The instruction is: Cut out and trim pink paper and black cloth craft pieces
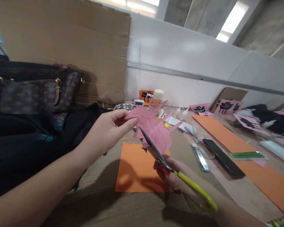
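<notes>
Left hand (pixel 110 126): one, thumb and fingers pinched on the near-left edge of a pink paper cut-out (pixel 153 123), which is held raised above the worktop, its lower edge scalloped, narrow pointed strips projecting to the upper right. Right hand (pixel 174 175): one, apart from the left, closed around the handles of yellow-and-red-handled scissors (pixel 164 162), blades pointing up-left across the front of the paper; whether they bite it cannot be told.

Step in hand, as judged: trimming the cut-out. Next move, as judged, calls for a steady left pinch, paper turned to present its edge, blades opened clear of the left thumb.

Surroundings, left to right: monogrammed handbag (pixel 35 88); black fabric (pixel 85 123); metal bowl (pixel 120 106), partly hidden; orange paper sheet (pixel 130 170), flat beneath the work; small digital timer (pixel 139 102); jar with cream lid (pixel 156 97); white squeeze bottles (pixel 185 113); slim silver-and-white case (pixel 200 157); orange paper strip (pixel 215 132); black phone-like slab (pixel 223 159); pink card with black cut-out (pixel 224 107); green packet (pixel 247 155).
</notes>
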The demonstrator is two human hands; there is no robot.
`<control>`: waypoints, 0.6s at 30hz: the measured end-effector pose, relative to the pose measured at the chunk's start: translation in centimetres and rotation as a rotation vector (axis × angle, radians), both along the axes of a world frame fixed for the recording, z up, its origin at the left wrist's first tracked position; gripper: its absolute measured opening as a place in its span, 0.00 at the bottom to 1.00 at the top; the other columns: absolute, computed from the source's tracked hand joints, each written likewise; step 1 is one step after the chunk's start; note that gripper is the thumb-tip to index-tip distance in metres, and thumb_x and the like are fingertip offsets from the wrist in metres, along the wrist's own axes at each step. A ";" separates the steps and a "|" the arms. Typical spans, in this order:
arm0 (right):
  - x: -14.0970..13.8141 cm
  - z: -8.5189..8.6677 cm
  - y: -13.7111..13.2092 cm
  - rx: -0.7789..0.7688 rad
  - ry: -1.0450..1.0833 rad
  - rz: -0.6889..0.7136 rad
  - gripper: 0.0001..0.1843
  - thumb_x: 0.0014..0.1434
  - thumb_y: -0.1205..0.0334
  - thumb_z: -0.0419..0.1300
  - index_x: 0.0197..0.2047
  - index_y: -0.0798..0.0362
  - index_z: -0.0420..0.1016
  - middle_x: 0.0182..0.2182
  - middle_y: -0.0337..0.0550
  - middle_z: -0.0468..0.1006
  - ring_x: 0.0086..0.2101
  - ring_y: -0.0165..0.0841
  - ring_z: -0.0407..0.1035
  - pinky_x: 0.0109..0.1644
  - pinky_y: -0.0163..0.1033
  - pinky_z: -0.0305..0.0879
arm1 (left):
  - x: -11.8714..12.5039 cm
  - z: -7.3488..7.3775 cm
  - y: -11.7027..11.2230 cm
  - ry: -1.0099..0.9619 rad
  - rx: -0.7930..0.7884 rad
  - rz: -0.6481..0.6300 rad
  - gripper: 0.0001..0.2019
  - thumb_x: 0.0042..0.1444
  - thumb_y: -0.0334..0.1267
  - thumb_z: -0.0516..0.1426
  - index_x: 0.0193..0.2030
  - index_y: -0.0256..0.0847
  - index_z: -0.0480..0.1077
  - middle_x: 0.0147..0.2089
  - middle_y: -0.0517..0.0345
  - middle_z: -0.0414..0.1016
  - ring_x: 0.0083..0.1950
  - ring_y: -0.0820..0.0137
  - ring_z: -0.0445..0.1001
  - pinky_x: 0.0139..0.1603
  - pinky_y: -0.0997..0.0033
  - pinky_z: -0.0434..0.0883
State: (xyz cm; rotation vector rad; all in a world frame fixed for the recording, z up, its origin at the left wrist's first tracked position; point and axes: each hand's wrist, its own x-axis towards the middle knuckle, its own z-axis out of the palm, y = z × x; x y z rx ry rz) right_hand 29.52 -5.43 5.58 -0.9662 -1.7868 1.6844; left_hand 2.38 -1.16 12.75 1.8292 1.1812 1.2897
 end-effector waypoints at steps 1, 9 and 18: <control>0.0 0.0 0.0 -0.021 0.008 0.002 0.32 0.59 0.32 0.61 0.50 0.52 0.69 0.31 0.35 0.62 0.24 0.25 0.52 0.24 0.31 0.50 | 0.0 -0.1 0.1 0.001 -0.003 0.008 0.13 0.62 0.51 0.60 0.36 0.45 0.78 0.35 0.60 0.80 0.38 0.66 0.77 0.40 0.69 0.72; 0.3 -0.5 0.1 -0.013 0.054 0.018 0.27 0.63 0.37 0.61 0.52 0.51 0.68 0.30 0.34 0.61 0.23 0.23 0.49 0.22 0.29 0.47 | -0.1 -0.3 0.2 0.007 -0.035 0.042 0.12 0.61 0.51 0.61 0.39 0.45 0.79 0.37 0.58 0.81 0.39 0.64 0.78 0.41 0.67 0.73; 0.4 -0.3 0.1 0.031 -0.035 -0.012 0.30 0.62 0.34 0.59 0.52 0.52 0.69 0.29 0.34 0.61 0.23 0.25 0.50 0.23 0.30 0.50 | 0.1 -0.1 0.2 0.022 -0.024 0.041 0.12 0.61 0.50 0.60 0.36 0.44 0.78 0.36 0.60 0.80 0.38 0.66 0.76 0.40 0.69 0.71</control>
